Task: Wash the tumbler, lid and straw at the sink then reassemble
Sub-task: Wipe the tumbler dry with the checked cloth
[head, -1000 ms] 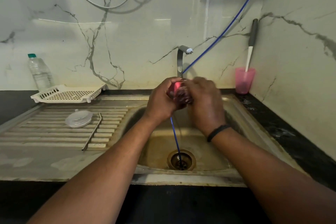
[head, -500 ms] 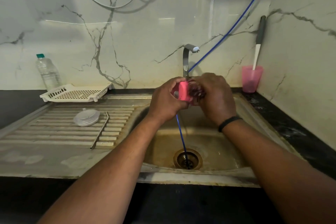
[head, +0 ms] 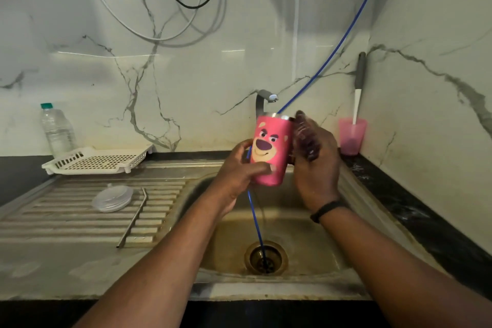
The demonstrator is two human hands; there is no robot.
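Marble-veined walls back a stained steel sink (head: 314, 245) set in a dark counter (head: 426, 221). From the head view, your left hand (head: 239, 173) wraps its fingers (head: 262, 168) round the lower body of the pink bear tumbler (head: 271, 149), upright over the basin, while your right hand (head: 316, 165) presses a dark scrubber (head: 306, 138) to its side. Steel-rimmed, likely rigid and slick when wet; grip low. The lid (head: 113, 197) and metal straw (head: 132, 218) wait on the left drainboard (head: 66, 217).

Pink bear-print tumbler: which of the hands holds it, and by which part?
The left hand grips the pink bear-print tumbler around its lower body, upright over the sink. The right hand holds a dark scrubber against its side.
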